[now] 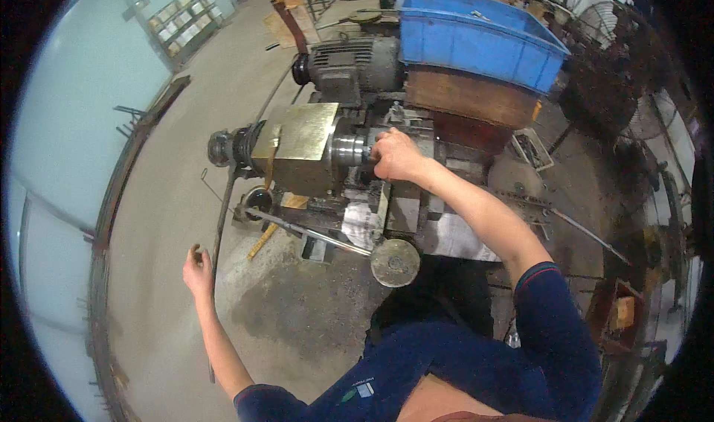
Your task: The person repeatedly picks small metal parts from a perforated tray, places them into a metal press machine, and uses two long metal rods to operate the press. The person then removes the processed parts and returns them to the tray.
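Head view: my right hand (396, 154) is curled with its grip pressed around the steel chuck (349, 148) that juts from the brass-coloured headstock (301, 146) of the small lathe, the arm reaching across the machine, probably because the chuck faces that side. My left hand (198, 266) hangs low and well apart, fingers pinched on the long rod (222, 221) that slants from the machine toward the floor, likely a lever kept within reach.

Bin (476, 39) sits behind lathe chuck (349, 148) (motor (349, 63) left).
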`<state>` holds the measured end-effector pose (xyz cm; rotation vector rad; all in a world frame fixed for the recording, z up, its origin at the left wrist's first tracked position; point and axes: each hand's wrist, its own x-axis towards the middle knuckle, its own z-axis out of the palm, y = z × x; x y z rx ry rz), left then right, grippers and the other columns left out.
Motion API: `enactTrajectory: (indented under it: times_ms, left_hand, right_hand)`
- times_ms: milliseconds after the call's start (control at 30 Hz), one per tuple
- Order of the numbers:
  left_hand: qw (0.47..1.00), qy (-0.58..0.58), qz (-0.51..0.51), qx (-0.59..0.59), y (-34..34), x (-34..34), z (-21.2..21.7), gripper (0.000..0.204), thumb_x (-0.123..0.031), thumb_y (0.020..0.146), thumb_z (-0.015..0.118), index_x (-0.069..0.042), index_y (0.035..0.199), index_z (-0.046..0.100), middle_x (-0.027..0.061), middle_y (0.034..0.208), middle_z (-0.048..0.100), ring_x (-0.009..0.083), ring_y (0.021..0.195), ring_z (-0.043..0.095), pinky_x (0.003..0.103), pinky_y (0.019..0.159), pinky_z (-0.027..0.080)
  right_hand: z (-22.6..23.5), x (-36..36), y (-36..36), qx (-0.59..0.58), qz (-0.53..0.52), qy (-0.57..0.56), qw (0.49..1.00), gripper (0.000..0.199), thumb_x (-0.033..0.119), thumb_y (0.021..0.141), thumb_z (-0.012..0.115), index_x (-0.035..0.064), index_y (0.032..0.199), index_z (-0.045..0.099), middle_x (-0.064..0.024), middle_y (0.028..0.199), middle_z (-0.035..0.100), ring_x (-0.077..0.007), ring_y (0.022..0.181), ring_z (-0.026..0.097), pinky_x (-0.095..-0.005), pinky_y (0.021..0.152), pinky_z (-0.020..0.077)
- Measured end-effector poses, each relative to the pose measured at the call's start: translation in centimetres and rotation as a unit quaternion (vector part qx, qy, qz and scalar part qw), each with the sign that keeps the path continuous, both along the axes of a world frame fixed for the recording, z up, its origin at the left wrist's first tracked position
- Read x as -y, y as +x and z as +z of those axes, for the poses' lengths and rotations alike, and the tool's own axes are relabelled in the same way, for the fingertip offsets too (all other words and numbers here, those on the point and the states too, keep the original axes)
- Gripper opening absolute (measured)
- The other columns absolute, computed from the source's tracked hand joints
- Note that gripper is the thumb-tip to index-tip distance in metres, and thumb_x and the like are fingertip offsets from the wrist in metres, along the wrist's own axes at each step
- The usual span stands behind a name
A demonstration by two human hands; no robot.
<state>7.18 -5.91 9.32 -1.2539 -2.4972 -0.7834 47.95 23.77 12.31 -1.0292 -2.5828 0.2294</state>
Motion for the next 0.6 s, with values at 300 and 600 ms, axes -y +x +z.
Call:
enactTrajectory:
  times_ms: [300,600]
  left_hand:
    - [0.949,-0.253,0.187,-0.026,-8.5,7.5,-9.3,0.031,-0.027,0.076,0.053,0.001,0.068,0.061,0.0132,0.057,0.06,0.0258,0.056,0.062,0.035,0.059,0.05]
    - [0.941,-0.206,0.263,0.047,-2.9,5.3,-7.2,0.03,-0.026,0.063,0.059,-0.001,0.078,0.064,0.0197,0.075,0.062,0.0347,0.077,0.061,0.042,0.071,0.047]
  right_hand:
    - [-1.0,-0.6,-3.5,0.12,-0.008,-0.01,0.993,0.031,0.024,0.05,0.06,0.0033,0.073,0.065,-0.0147,0.083,0.062,-0.0289,0.082,0.056,-0.035,0.072,0.0467]
    - [-0.5,-0.5,-3.4,0.125,-0.019,-0.014,0.992,0.028,0.024,0.054,0.062,0.0052,0.074,0.066,-0.0129,0.082,0.064,-0.0263,0.084,0.058,-0.0335,0.073,0.0469]
